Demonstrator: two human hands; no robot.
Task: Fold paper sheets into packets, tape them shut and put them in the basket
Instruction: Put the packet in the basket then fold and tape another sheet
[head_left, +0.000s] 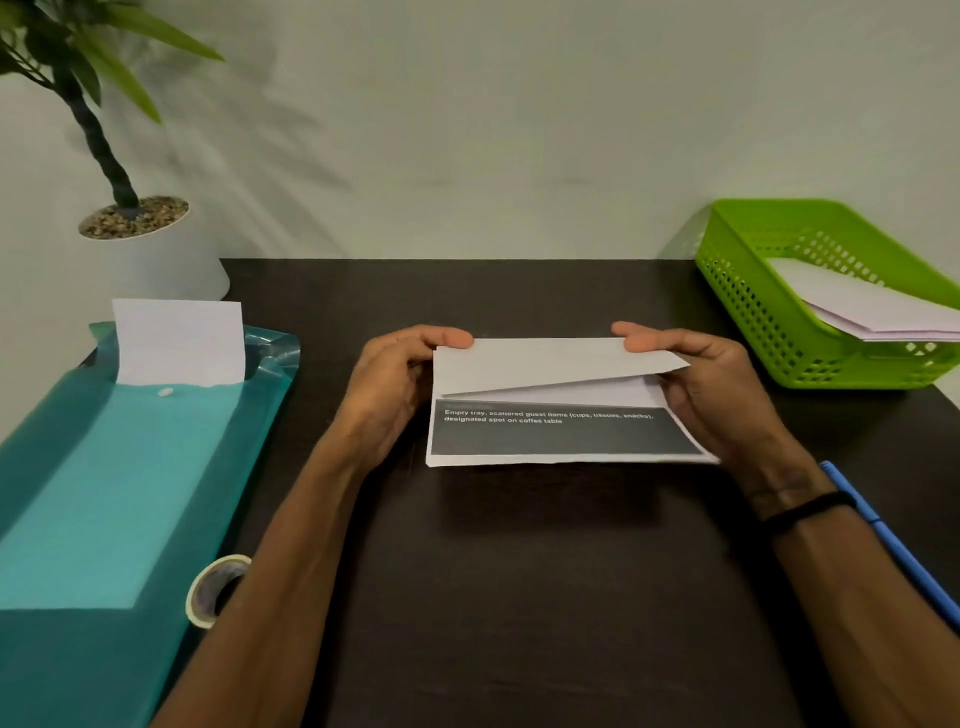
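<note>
A partly folded white paper sheet (556, 395) with a dark printed band and white text is held just above the middle of the dark table (519, 571). My left hand (400, 379) pinches its left end, thumb on the top flap. My right hand (701, 384) grips its right end, thumb on the top flap. The upper flap lies folded down at a slant over the sheet. A green plastic basket (769, 312) stands at the back right with white folded paper (872, 306) inside. A roll of tape (215, 590) stands on its edge by my left forearm.
A teal plastic folder (130, 493) lies at the left with a white sheet (179, 340) sticking out of its top. A potted plant in a white pot (156, 254) stands at the back left. A blue pen (893, 551) lies near the right edge, by my right wrist.
</note>
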